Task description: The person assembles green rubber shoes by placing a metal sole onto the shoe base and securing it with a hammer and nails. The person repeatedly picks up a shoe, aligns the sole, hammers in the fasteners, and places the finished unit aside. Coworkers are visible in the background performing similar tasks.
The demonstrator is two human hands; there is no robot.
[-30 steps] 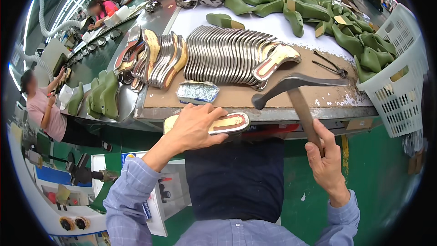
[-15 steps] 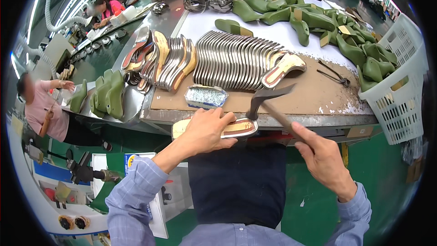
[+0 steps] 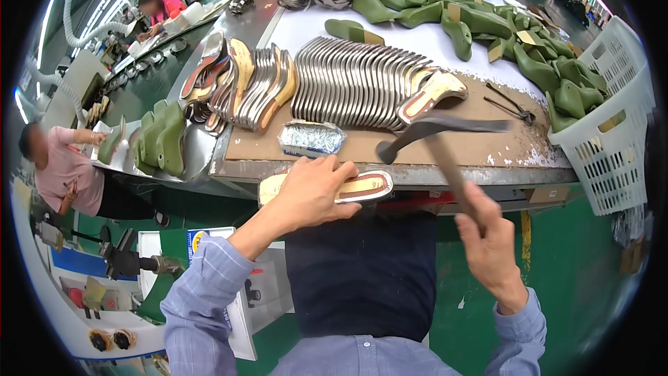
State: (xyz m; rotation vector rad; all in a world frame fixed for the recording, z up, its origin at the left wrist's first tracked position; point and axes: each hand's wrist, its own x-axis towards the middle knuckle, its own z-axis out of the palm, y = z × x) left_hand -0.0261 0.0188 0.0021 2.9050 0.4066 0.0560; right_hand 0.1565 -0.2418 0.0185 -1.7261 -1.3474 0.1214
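At the near edge of the bench, my left hand point(image 3: 314, 191) is closed over a shoe insole point(image 3: 370, 184), cream with a brown border and a pale rim. The thumb presses along its near side, and the palm hides its middle. My right hand point(image 3: 488, 247) grips the wooden handle of a hammer point(image 3: 440, 127). The dark metal head hangs in the air above the insole's right end, apart from it. Just beyond my left hand lies a foil-wrapped block point(image 3: 312, 140). Behind that stands a long row of insoles point(image 3: 355, 87) on edge.
A pair of pincers point(image 3: 511, 106) lies on the brown board point(image 3: 480, 132). Green shoe lasts point(image 3: 480, 22) are heaped at the back right beside a white basket point(image 3: 602, 146). More lasts point(image 3: 163, 138) stand at left, near a person in pink point(image 3: 73, 174). Other people work behind.
My right hand has lifted the hammer, whose head was down at the insole's right end. The left hand keeps its hold. At left, the person in pink has reached toward a green last.
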